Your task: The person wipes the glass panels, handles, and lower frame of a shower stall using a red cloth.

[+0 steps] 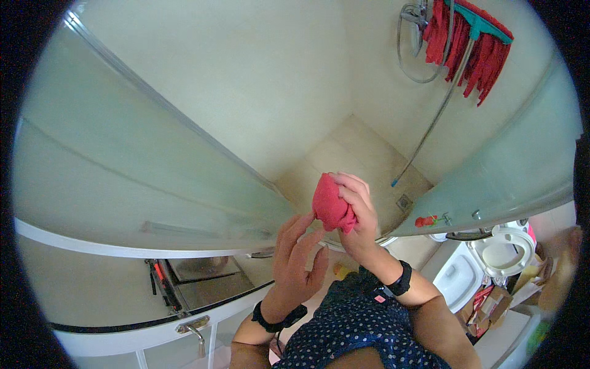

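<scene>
A bunched pink-red cloth (329, 203) is gripped in my right hand (362, 217), its folds gathered near my palm. My left hand (297, 256) is just below and to the left, palm up with its fingers apart. One left fingertip reaches the lower edge of the cloth; whether it touches is hard to tell. Both wrists wear black bands. Beneath my hands lies the tiled shower floor (322, 150), between two curved frosted glass panels (184, 198).
A red strip mop (488, 60) stands upside down against the wall, beside a shower hose (405, 69). A floor drain (404, 202) sits near the right panel (498, 184). At right are a toilet (458, 276) and cardboard (495, 304). A white door with a lever handle (198, 332) is lower left.
</scene>
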Demonstrator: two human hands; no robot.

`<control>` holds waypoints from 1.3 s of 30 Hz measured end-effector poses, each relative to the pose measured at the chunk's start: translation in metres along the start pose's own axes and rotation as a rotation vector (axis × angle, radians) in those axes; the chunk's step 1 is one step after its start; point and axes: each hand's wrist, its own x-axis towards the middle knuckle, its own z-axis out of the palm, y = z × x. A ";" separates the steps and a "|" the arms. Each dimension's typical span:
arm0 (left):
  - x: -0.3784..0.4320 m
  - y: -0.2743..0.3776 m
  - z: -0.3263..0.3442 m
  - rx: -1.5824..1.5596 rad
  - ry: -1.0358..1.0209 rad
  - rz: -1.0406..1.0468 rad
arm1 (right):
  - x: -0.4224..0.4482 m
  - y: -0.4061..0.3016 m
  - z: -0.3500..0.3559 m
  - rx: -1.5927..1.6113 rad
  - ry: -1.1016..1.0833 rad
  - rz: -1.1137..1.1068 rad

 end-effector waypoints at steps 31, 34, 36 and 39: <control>0.100 0.068 -0.096 1.225 -0.353 0.261 | 0.165 -0.064 0.204 0.995 -0.462 -0.462; 0.098 0.073 -0.087 1.206 -0.318 0.036 | 0.197 -0.085 0.232 0.991 -0.358 -0.414; 0.093 0.072 -0.092 1.269 -0.251 0.092 | 0.172 -0.082 0.233 1.071 -0.381 -0.390; 0.095 0.082 -0.090 1.349 -0.312 0.090 | 0.118 -0.050 0.214 1.174 -0.407 -0.417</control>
